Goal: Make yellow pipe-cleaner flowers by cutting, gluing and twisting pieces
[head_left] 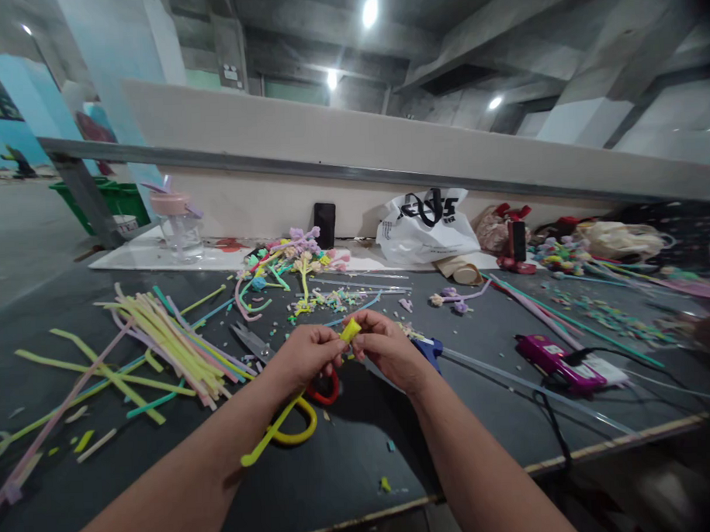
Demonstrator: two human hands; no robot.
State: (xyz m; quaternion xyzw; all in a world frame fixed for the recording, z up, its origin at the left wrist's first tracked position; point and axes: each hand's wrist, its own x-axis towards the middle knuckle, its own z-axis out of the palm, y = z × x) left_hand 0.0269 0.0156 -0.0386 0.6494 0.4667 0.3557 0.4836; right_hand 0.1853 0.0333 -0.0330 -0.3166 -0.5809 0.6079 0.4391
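My left hand [317, 351] and my right hand [388, 350] meet over the table, fingertips pinching a small yellow piece [350, 330] that looks soft and folded. A yellow pipe-cleaner-like strip [271, 433] slopes from beneath my left hand toward the table's front, its end bent. Whether it joins the yellow piece is hidden by the fingers. Under my left hand lie scissors [299, 431] with yellow and red handles, blades pointing back left. Just right of my right hand is a blue glue gun [429, 352], partly covered, with a long clear glue stick.
Coloured strips [165, 342] are heaped on the left. Finished-looking flower pieces [299, 256] and cut bits lie behind my hands. A purple device [559, 363] with a black cable sits right. Along the back stand a pink-lidded cup [179, 225], a phone [325, 224] and a white bag [426, 226].
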